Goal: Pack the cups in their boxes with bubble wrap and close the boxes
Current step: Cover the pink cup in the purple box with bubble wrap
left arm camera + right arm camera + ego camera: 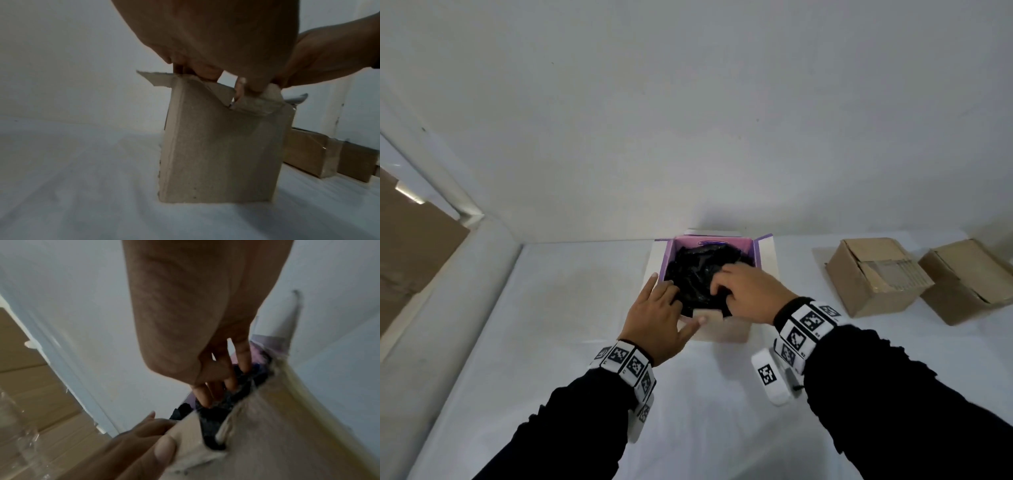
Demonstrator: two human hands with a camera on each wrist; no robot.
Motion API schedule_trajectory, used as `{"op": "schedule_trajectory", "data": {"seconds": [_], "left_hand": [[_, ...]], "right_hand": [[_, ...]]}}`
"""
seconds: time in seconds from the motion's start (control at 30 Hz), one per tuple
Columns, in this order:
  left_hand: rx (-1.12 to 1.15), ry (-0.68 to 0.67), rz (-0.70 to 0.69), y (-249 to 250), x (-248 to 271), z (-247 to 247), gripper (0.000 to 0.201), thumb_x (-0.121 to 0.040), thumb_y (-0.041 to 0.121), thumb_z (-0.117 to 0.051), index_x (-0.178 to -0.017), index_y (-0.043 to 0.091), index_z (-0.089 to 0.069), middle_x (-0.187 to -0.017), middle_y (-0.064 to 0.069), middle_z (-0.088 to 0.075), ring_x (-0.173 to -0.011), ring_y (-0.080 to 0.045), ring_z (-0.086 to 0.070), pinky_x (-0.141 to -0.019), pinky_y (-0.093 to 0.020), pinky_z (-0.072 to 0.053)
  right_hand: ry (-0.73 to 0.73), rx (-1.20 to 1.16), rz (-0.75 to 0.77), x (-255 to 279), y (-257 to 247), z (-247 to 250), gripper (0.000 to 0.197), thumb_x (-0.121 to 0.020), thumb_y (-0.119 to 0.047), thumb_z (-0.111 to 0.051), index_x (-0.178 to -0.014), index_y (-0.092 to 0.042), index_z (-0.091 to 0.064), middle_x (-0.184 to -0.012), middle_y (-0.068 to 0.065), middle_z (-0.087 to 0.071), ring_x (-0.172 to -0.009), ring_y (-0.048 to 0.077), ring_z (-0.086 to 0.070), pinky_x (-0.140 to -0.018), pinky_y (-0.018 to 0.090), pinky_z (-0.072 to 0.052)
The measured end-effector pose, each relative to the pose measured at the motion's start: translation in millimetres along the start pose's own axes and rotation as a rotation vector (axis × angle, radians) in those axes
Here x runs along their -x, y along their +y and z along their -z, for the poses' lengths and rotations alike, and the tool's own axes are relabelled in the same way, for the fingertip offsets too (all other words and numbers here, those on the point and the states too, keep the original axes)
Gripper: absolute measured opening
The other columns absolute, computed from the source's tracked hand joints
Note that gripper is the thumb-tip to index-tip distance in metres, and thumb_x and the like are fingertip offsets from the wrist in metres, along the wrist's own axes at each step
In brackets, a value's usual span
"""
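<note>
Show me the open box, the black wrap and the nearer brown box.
open box (pixel 726 330): head view, on its near outer wall.
black wrap (pixel 695 274): head view, on the crumpled middle.
nearer brown box (pixel 859 291): head view, on its front side face.

Free tabletop (pixel 571 308) L & in front of purple-lined box (pixel 722 330); wall (pixel 688 137) close behind, two brown cartons (pixel 873 277) well to R.
</note>
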State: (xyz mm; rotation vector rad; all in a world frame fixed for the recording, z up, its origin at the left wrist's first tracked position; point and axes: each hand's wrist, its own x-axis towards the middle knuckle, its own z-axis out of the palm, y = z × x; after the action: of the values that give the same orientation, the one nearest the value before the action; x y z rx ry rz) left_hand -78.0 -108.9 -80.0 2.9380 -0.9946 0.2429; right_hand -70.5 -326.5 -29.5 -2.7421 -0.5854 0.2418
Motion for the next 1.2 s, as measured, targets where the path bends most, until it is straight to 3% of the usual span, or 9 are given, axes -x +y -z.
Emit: {"op": "schedule_trajectory", "data": {"seconds": [0.07,0.17,0.3,0.4,0.53,0.73,1.03,1.13,1.2], "left_hand": [[-0.023,-0.018,-0.015,-12.5,-4.6,1.6,0.054,-0.095,0.049,-0.033,-0.078,0.014,-0.07,-0.106,-0.004,-0.067,-0.114,-0.023,-0.056,-0.116,-0.044,-0.018],[-0.072,-0.057,-0.018,-29.7,-10.9,6.2,0.042,-0.085,0.038,-0.038,-0.098,0.011,-0.068,-0.12,-0.007,-0.064,-0.116,-0.025,-0.057,-0.117,-0.045,-0.015],[-0.15,-0.192,0.024,-29.6,-14.2,5.3,0.068,-0.083,0.037,-0.025,-0.138,0.005,-0.048,-0.144,-0.015,-0.046,-0.136,-0.026,-0.04,-0.118,-0.048,-0.003],[-0.211,-0.321,0.048,-21.0,-22.5,3.3,0.068,-0.088,0.033,-0.017,-0.15,0.006,-0.023,-0.156,-0.014,-0.025,-0.144,-0.023,-0.025,-0.117,-0.049,0.01],[-0.211,-0.405,0.111,-17.8,-33.1,1.3,0.072,-0.084,0.03,-0.021,-0.151,0.007,-0.016,-0.158,-0.014,-0.018,-0.134,-0.021,-0.042,-0.112,-0.057,0.017],[-0.132,-0.399,0.14,-16.7,-34.7,7.9,0.078,-0.076,0.032,-0.021,-0.151,0.01,-0.02,-0.154,-0.008,-0.032,-0.128,-0.017,-0.047,-0.108,-0.06,0.023],[-0.094,-0.44,0.19,-15.1,-37.4,8.2,0.078,-0.076,0.035,-0.023,-0.151,0.014,-0.019,-0.138,0.002,-0.051,-0.126,-0.018,-0.045,-0.107,-0.063,0.02],[-0.07,-0.444,0.206,-15.2,-35.8,7.1,0.082,-0.072,0.035,-0.019,-0.151,0.014,-0.02,-0.143,0.001,-0.047,-0.129,-0.019,-0.043,-0.112,-0.058,0.01],[-0.042,-0.433,0.216,-14.2,-35.9,7.8,0.083,-0.07,0.036,-0.021,-0.15,0.014,-0.021,-0.14,0.001,-0.049,-0.125,-0.02,-0.046,-0.114,-0.049,-0.008]], "right_hand": [[0.022,0.122,0.06,-16.1,-2.6,4.8,0.046,-0.08,-0.009,-0.049,-0.124,-0.021,-0.057,-0.133,-0.002,-0.05,-0.122,0.022,-0.045,-0.094,0.039,-0.042],[-0.179,0.224,0.054,-38.4,-9.9,2.5,0.059,-0.085,-0.018,-0.048,-0.143,-0.019,-0.042,-0.155,-0.002,-0.032,-0.138,0.021,-0.034,-0.109,0.039,-0.033],[-0.317,0.263,0.033,-57.2,-14.0,-1.8,0.068,-0.085,-0.029,-0.056,-0.148,-0.018,-0.031,-0.154,0.001,-0.033,-0.138,0.022,-0.035,-0.112,0.041,-0.03],[-0.347,0.262,0.008,-67.5,-14.3,1.6,0.06,-0.083,-0.024,-0.056,-0.139,-0.019,-0.037,-0.139,0.005,-0.049,-0.124,0.026,-0.047,-0.101,0.04,-0.04],[-0.376,0.304,0.005,-78.8,-11.4,6.8,0.058,-0.085,-0.022,-0.054,-0.14,-0.021,-0.037,-0.139,0.004,-0.048,-0.126,0.027,-0.04,-0.099,0.04,-0.039],[-0.292,0.263,0.039,-93.2,-10.1,3.0,0.068,-0.084,-0.021,-0.056,-0.147,-0.023,-0.029,-0.154,0.005,-0.025,-0.141,0.027,-0.023,-0.113,0.043,-0.028],[-0.506,0.242,-0.097,-100.1,-8.6,-0.7,0.072,-0.084,-0.022,-0.053,-0.149,-0.021,-0.023,-0.15,0.004,-0.036,-0.131,0.027,-0.041,-0.105,0.039,-0.04],[-0.317,0.295,-0.049,-93.1,-5.2,1.7,0.063,-0.082,-0.026,-0.054,-0.143,-0.024,-0.036,-0.142,0.005,-0.042,-0.131,0.027,-0.035,-0.107,0.041,-0.036],[-0.295,0.281,-0.086,-84.6,1.7,2.1,0.061,-0.083,-0.027,-0.053,-0.142,-0.025,-0.037,-0.139,0.007,-0.045,-0.128,0.028,-0.04,-0.103,0.043,-0.04]]}}
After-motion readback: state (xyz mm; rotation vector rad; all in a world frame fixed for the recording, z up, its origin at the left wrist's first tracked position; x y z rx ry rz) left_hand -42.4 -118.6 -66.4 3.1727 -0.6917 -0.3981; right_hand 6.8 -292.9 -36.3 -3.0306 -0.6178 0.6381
